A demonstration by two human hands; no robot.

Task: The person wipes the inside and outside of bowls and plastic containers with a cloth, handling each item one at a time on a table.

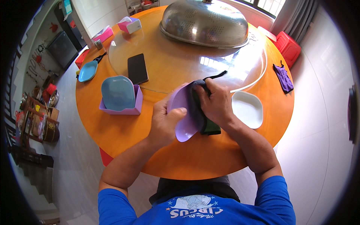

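My left hand (pixel 167 119) grips a purple plastic plate (pixel 182 105) by its left side, thumb lying over the inner face. The plate is tilted up above the table's near part. My right hand (pixel 215 101) pinches a dark grey and green cloth (pixel 200 112) against the plate's right side, and a black loop sticks out past the fingers. Just right of that wrist lies a white plate (pixel 247 109). To the left, a blue-grey plate (pixel 118 92) stands leaning in a purple plastic box (pixel 126 111). What else the box holds is hidden.
A round wooden table (pixel 194 160) carries a glass turntable (pixel 168 67) with a perforated metal dome cover (pixel 205 25). A black phone or tablet (pixel 137 68) lies near the box. Further left is a light blue plate (pixel 88 71); a purple cloth (pixel 283 78) lies at the right edge.
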